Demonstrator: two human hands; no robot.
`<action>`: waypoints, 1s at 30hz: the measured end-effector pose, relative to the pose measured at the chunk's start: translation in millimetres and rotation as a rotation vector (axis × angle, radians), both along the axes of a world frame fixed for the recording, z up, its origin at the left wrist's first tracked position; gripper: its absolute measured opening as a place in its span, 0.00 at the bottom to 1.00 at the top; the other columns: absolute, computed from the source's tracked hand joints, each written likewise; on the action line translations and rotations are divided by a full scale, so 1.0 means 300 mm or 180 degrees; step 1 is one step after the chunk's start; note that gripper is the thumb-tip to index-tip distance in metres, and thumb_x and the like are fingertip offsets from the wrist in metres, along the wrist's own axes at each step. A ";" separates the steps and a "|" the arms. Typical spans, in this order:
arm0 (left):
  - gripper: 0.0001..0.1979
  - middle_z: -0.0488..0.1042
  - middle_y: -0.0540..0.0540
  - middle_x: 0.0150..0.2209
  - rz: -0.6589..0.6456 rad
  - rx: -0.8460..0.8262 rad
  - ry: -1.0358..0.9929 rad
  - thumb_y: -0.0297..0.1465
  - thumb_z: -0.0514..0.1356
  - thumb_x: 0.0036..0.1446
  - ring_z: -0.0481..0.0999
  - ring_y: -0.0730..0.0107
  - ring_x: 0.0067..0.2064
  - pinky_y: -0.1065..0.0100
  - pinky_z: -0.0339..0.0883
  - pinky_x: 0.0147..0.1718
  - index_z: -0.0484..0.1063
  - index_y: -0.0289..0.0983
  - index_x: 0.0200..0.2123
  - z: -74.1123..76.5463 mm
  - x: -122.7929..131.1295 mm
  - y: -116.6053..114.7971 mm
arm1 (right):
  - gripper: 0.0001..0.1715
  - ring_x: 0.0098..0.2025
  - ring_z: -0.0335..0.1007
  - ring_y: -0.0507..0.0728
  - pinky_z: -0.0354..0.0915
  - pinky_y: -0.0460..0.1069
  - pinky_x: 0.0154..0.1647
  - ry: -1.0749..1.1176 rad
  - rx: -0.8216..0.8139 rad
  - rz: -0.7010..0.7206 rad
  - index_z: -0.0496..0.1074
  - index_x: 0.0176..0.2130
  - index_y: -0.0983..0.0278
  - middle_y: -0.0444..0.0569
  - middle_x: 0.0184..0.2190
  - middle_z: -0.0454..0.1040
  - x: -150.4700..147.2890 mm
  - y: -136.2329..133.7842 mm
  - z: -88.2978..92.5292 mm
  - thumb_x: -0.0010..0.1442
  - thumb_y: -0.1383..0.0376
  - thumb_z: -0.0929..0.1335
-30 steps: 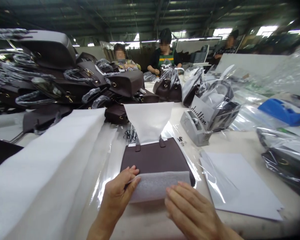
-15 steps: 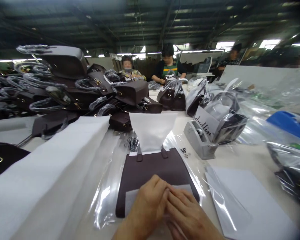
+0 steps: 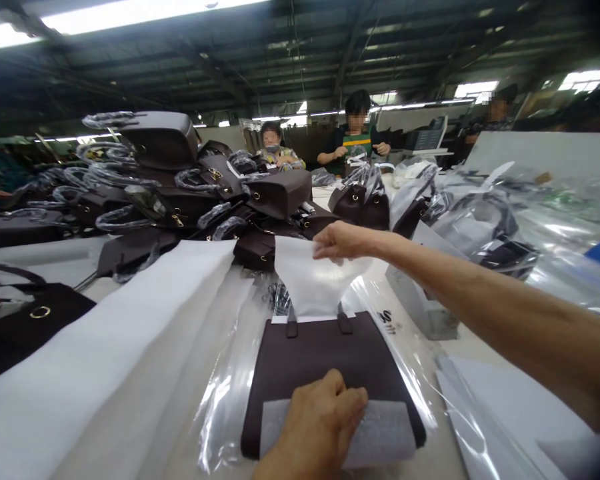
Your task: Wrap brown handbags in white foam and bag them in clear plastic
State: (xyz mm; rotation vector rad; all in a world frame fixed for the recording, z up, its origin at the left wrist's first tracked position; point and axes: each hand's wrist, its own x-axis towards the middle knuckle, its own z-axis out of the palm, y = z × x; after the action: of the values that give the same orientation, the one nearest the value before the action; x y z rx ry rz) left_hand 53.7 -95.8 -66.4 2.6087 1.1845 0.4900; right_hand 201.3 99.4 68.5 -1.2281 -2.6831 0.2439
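Observation:
A dark brown handbag [image 3: 325, 353] lies flat before me on clear plastic film. A translucent tissue sheet [image 3: 387, 427] wraps its near edge. My left hand [image 3: 320, 417] rests on that sheet with fingers curled and closed against it. A white paper sheet [image 3: 310, 287] spreads over the bag's handles and stands out beyond its far edge. My right hand [image 3: 337, 241] reaches across to the top of this paper, its fingers closed at the paper's surface. Just what the fingertips pinch is partly hidden.
A heap of brown handbags [image 3: 160, 193] with plastic-wrapped handles rises at the back left. White foam-like sheets [image 3: 105, 347] lie along the left. A grey tape dispenser [image 3: 437, 320] stands behind my right forearm. White sheets under plastic [image 3: 510, 407] are at right. A co-worker [image 3: 357, 140] sits opposite.
My right hand has left my left hand at the bag's near edge and moved forward to the white paper. My left hand stays on the tissue sheet. The view has tilted up and turned slightly left.

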 end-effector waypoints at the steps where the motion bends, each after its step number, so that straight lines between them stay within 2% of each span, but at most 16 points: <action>1: 0.09 0.67 0.51 0.27 0.0001 -0.0041 -0.0013 0.30 0.52 0.58 0.68 0.75 0.25 0.73 0.55 0.21 0.71 0.44 0.37 0.003 -0.001 0.000 | 0.11 0.21 0.64 0.47 0.59 0.43 0.28 0.0046 -0.0029 0.0157 0.70 0.28 0.68 0.40 0.18 0.67 -0.003 0.007 0.018 0.56 0.61 0.67; 4: 0.09 0.68 0.51 0.28 -0.0003 -0.0252 -0.0049 0.31 0.53 0.57 0.69 0.75 0.25 0.74 0.56 0.22 0.72 0.45 0.36 0.015 -0.004 -0.006 | 0.13 0.21 0.57 0.42 0.52 0.40 0.26 0.0282 0.0306 0.0768 0.67 0.24 0.68 0.35 0.17 0.60 -0.008 -0.069 0.083 0.58 0.64 0.65; 6: 0.08 0.68 0.52 0.27 0.0074 -0.0376 -0.0071 0.30 0.53 0.57 0.70 0.75 0.25 0.74 0.56 0.22 0.73 0.45 0.35 0.021 -0.004 -0.016 | 0.14 0.20 0.53 0.42 0.48 0.40 0.24 0.0384 0.0653 0.1113 0.66 0.23 0.67 0.35 0.16 0.55 -0.013 -0.189 0.110 0.58 0.65 0.65; 8: 0.07 0.69 0.52 0.27 0.0214 -0.0410 -0.0103 0.30 0.55 0.56 0.71 0.74 0.25 0.74 0.57 0.22 0.73 0.45 0.33 0.015 -0.001 -0.024 | 0.12 0.18 0.51 0.43 0.45 0.42 0.21 0.0291 0.0866 0.1193 0.67 0.25 0.65 0.35 0.15 0.56 -0.016 -0.338 0.092 0.59 0.67 0.64; 10: 0.07 0.71 0.52 0.28 0.0304 -0.0411 -0.0215 0.29 0.56 0.54 0.73 0.71 0.28 0.73 0.59 0.23 0.73 0.45 0.32 -0.002 0.005 -0.025 | 0.08 0.18 0.54 0.46 0.45 0.44 0.19 -0.0008 0.1034 0.1155 0.68 0.30 0.64 0.38 0.18 0.63 -0.013 -0.482 0.019 0.60 0.71 0.62; 12: 0.07 0.74 0.50 0.28 0.0378 -0.0424 -0.0409 0.28 0.54 0.54 0.75 0.67 0.30 0.72 0.62 0.25 0.73 0.42 0.31 -0.024 0.009 -0.020 | 0.05 0.22 0.61 0.50 0.50 0.47 0.20 -0.0256 0.1251 0.0991 0.67 0.31 0.64 0.42 0.22 0.69 -0.006 -0.595 -0.094 0.58 0.71 0.63; 14: 0.08 0.75 0.49 0.28 0.0418 -0.0459 -0.0584 0.26 0.53 0.54 0.76 0.65 0.30 0.70 0.65 0.27 0.72 0.39 0.32 -0.038 0.009 -0.011 | 0.04 0.27 0.66 0.52 0.55 0.48 0.25 0.0001 0.1356 0.0690 0.67 0.33 0.66 0.45 0.26 0.72 0.003 -0.666 -0.217 0.60 0.71 0.62; 16: 0.09 0.76 0.49 0.31 0.0343 -0.0518 -0.0764 0.25 0.52 0.55 0.76 0.67 0.31 0.70 0.67 0.30 0.71 0.39 0.35 -0.034 0.007 -0.005 | 0.07 0.32 0.68 0.53 0.58 0.48 0.29 0.0567 0.1536 0.0302 0.67 0.35 0.67 0.47 0.30 0.73 0.005 -0.701 -0.324 0.62 0.71 0.60; 18: 0.10 0.76 0.49 0.35 0.0143 -0.0543 -0.0956 0.25 0.52 0.56 0.76 0.69 0.34 0.71 0.68 0.33 0.71 0.40 0.38 -0.015 0.001 0.000 | 0.10 0.32 0.69 0.52 0.57 0.48 0.30 0.1049 0.1705 -0.0142 0.67 0.37 0.68 0.49 0.32 0.74 -0.001 -0.715 -0.405 0.63 0.72 0.58; 21: 0.10 0.73 0.47 0.37 -0.0147 -0.0452 -0.1031 0.25 0.50 0.57 0.75 0.70 0.38 0.72 0.68 0.38 0.71 0.39 0.36 0.014 -0.016 0.015 | 0.10 0.30 0.69 0.52 0.53 0.49 0.27 0.1421 0.1850 -0.0706 0.68 0.35 0.68 0.50 0.31 0.74 -0.018 -0.716 -0.481 0.63 0.72 0.59; 23: 0.09 0.72 0.46 0.36 -0.0255 -0.0207 -0.0990 0.25 0.51 0.57 0.74 0.71 0.37 0.73 0.69 0.37 0.70 0.38 0.35 0.012 -0.040 0.030 | 0.09 0.34 0.70 0.53 0.53 0.50 0.28 0.1533 0.1977 -0.0845 0.68 0.37 0.69 0.51 0.34 0.75 -0.030 -0.709 -0.507 0.63 0.73 0.59; 26: 0.07 0.69 0.45 0.34 -0.0055 0.0682 -0.1036 0.22 0.52 0.55 0.73 0.73 0.35 0.75 0.69 0.35 0.67 0.36 0.35 -0.021 -0.088 0.039 | 0.11 0.42 0.69 0.55 0.54 0.51 0.32 0.1484 0.2042 -0.0805 0.69 0.38 0.69 0.52 0.37 0.75 -0.040 -0.692 -0.516 0.64 0.73 0.58; 28: 0.08 0.68 0.44 0.37 0.0000 0.1519 -0.1054 0.19 0.53 0.53 0.72 0.72 0.37 0.73 0.70 0.37 0.66 0.35 0.36 -0.035 -0.108 0.023 | 0.14 0.43 0.68 0.56 0.54 0.51 0.32 0.1384 0.1977 -0.0845 0.69 0.34 0.68 0.50 0.35 0.74 -0.044 -0.683 -0.512 0.65 0.71 0.57; 30: 0.12 0.68 0.43 0.41 -0.0136 0.2157 -0.1127 0.17 0.56 0.50 0.71 0.68 0.44 0.68 0.69 0.43 0.67 0.36 0.37 -0.016 -0.097 -0.004 | 0.18 0.41 0.69 0.56 0.54 0.51 0.31 0.1304 0.1914 -0.0900 0.69 0.31 0.66 0.48 0.31 0.73 -0.050 -0.677 -0.512 0.66 0.68 0.56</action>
State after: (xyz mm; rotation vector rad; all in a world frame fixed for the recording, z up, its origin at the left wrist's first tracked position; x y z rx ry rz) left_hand 24.7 -97.0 -71.1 2.8634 0.9532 1.4930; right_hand 186.4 -103.7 -85.1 -1.1750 -1.9864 -0.3005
